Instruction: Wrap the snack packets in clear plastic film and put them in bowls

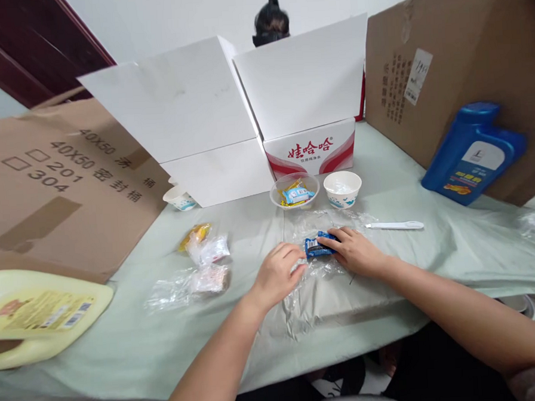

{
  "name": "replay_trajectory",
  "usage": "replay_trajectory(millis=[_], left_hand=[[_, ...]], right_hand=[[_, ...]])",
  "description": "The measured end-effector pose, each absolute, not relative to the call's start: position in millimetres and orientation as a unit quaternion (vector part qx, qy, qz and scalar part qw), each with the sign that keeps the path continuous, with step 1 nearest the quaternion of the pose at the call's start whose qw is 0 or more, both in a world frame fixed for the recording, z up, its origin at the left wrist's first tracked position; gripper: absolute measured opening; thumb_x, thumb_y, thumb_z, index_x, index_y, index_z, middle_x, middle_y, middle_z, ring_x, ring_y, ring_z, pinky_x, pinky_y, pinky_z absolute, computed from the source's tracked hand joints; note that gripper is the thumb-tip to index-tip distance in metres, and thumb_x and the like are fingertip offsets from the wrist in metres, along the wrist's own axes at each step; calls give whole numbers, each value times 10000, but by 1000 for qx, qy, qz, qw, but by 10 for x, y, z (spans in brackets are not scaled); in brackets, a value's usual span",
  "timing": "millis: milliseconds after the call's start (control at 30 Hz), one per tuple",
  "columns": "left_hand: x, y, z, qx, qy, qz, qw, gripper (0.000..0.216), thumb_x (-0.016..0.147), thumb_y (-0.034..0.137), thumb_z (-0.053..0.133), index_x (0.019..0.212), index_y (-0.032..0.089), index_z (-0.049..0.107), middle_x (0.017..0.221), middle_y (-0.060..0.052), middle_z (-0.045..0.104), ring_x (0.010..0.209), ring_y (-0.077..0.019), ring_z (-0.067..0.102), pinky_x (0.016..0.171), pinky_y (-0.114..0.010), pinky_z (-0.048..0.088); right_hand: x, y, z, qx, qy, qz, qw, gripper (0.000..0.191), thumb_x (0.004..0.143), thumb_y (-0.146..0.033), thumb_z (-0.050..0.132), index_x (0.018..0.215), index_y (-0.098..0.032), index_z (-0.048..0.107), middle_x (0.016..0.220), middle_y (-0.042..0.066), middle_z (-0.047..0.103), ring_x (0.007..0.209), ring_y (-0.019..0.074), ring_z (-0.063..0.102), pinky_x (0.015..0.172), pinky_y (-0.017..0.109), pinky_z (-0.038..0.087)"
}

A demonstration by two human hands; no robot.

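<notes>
A small blue snack packet (320, 245) with a barcode on its side lies on a sheet of clear plastic film (318, 272). Over its right end rest the fingers of my right hand (357, 252), closed on it. My left hand (280, 271) is at the packet's left end, with fingers bent and thumb close to them, apparently pinching the film. A white utility knife (397, 225) lies just beyond my right hand. Behind the packet are a clear plastic bowl (274, 201) with several wrapped snacks and a paper bowl (341, 199) with clear plastic inside.
Wrapped items (207, 251) in clear plastic lie to the left. A pale yellow jug (44, 314) stands near left, a blue bottle (471, 154) at right. White box (221, 173) and cartons (69, 175) wall the back and sides. Another person's head (271, 21) shows behind the box.
</notes>
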State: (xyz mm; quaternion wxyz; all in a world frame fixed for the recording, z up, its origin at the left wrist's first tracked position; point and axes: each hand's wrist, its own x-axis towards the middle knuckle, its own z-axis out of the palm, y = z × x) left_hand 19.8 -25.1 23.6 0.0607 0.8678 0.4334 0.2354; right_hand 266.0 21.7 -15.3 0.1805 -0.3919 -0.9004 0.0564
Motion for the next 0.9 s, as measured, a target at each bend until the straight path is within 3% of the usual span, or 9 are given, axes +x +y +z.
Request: replay_trajectory(millis=[133, 233, 367, 500, 567, 633, 767, 900], left_hand=[[294, -249, 44, 885, 434, 118, 121, 730, 673, 357, 832, 1303, 193, 502, 1421, -163, 486, 1338, -334, 435, 1077, -510, 397], [280, -310, 43, 876, 456, 46, 153, 946, 612, 450, 856, 1408, 195, 411, 1489, -186, 403, 1384, -369, 368, 1102, -531, 358], [236, -373, 122, 874, 459, 17, 162, 846, 621, 523, 826, 1348, 239, 500, 1476, -162, 423, 1386, -399, 351, 1087, -557, 351], [250, -388, 176, 873, 463, 10, 154, 787, 627, 525, 821, 1300, 224, 544, 1433, -173, 455, 1363, -397, 371, 1051, -558, 386], [256, -387, 176, 873, 461, 12, 155, 782, 628, 517, 820, 1297, 221, 544, 1419, -170, 461, 1357, -390, 374, 1042, -551, 397], [248, -383, 159, 873, 460, 23, 160, 791, 619, 519, 821, 1300, 232, 539, 1419, -163, 459, 1354, -391, 373, 1048, -553, 390], [210, -373, 114, 875, 454, 42, 165, 807, 612, 543, 819, 1304, 236, 539, 1422, -160, 459, 1349, -394, 375, 1062, -553, 374], [199, -365, 103, 877, 450, 42, 163, 824, 596, 543, 829, 1302, 229, 543, 1419, -158, 462, 1346, -395, 375, 1061, -549, 375]], right_hand=[[2778, 316, -88, -398, -869, 160, 245, 380, 895, -199, 478, 1240, -227, 636, 1210, 116, 638, 1103, 256, 579, 984, 455, 460], [2935, 448, -47, -440, -794, 301, 292, 323, 903, -291, 469, 1144, -216, 671, 1066, 81, 697, 979, 234, 639, 883, 422, 529], [2987, 693, 84, -471, -693, 414, 356, 382, 915, -430, 442, 1126, -198, 660, 937, 62, 703, 808, 206, 653, 684, 343, 574], [2700, 1054, 443, -541, -679, 293, 399, 397, 937, -413, 409, 1158, -191, 654, 1054, 76, 696, 885, 225, 655, 752, 353, 560], [2490, 1267, 634, -587, -699, 177, 368, 388, 954, -357, 394, 1227, -209, 628, 1179, 74, 675, 1042, 246, 629, 883, 376, 515], [2295, 1465, 763, -605, -702, 146, 346, 392, 948, -370, 437, 1247, -194, 619, 1231, 103, 656, 1142, 275, 590, 960, 399, 463], [2043, 1689, 797, -622, -711, 142, 295, 522, 881, -515, 562, 1229, -129, 616, 1197, 183, 655, 1091, 305, 616, 896, 389, 475], [1972, 1648, 733, -601, -749, 121, 252, 529, 859, -550, 592, 1198, -146, 635, 1179, 167, 650, 1066, 286, 610, 879, 358, 471]])
